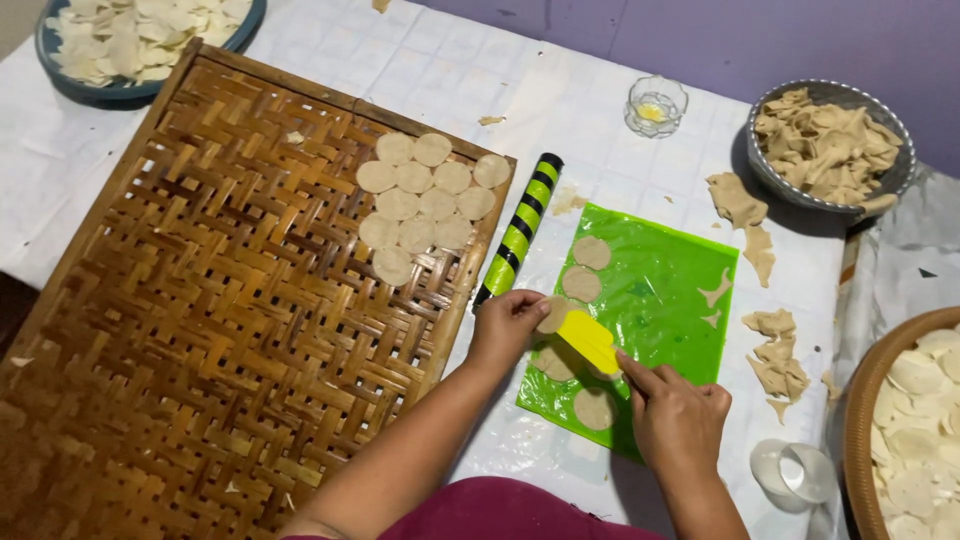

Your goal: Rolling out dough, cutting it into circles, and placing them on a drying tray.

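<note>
Meanwhile, left hand (507,325) pinching dough disc (553,314), right hand (678,420) gripping yellow scraper (588,340) at green sheet's (660,290) near edge.

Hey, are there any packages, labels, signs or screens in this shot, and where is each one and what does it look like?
None: no package, label, sign or screen shows.
Closest thing: green plastic sheet, flat on the white tablecloth, bright green, rectangular, holding dough rounds.
Rolling pin, beside the woven tray, long cylinder with black and green stripes, no label visible.
</note>
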